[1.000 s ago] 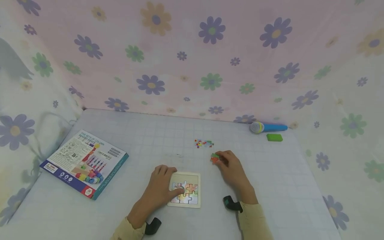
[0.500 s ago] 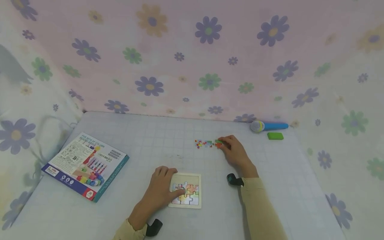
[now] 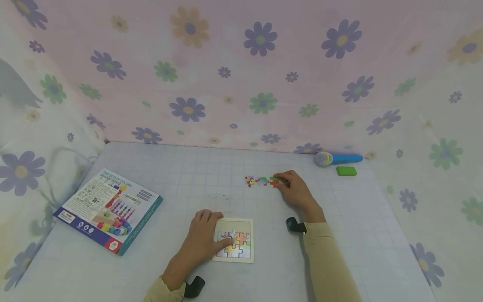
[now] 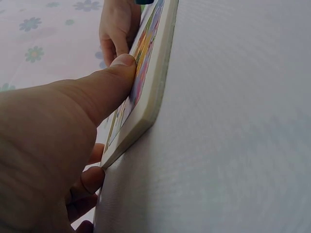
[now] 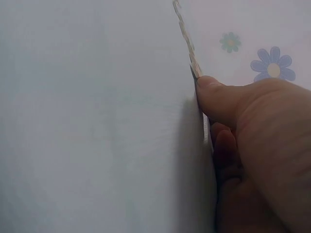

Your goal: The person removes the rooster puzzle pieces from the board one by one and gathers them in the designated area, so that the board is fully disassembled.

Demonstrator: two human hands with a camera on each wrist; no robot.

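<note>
On the table in the head view lies a square jigsaw puzzle board (image 3: 232, 225), its lower part filled with joined pieces and its upper part bare. My left hand (image 3: 200, 237) holds the board at its left side. In the left wrist view the thumb (image 4: 104, 90) presses on the picture while the other fingers sit by the frame's edge. Farther back, my right hand (image 3: 298, 193) pinches a red and green puzzle piece (image 3: 273, 182) at the table surface. It lies at the right end of a row, beside a second piece (image 3: 262, 181) and a third (image 3: 250, 181).
A flat printed box (image 3: 109, 207) lies at the left. At the back right are a blue toy microphone (image 3: 345, 159) and a green block (image 3: 346, 171). Flowered cloth (image 3: 211, 84) hangs behind the table and at both sides.
My right hand has moved away from me with the red and green piece, bringing it to the right end of the row. The left hand stays on the board.
</note>
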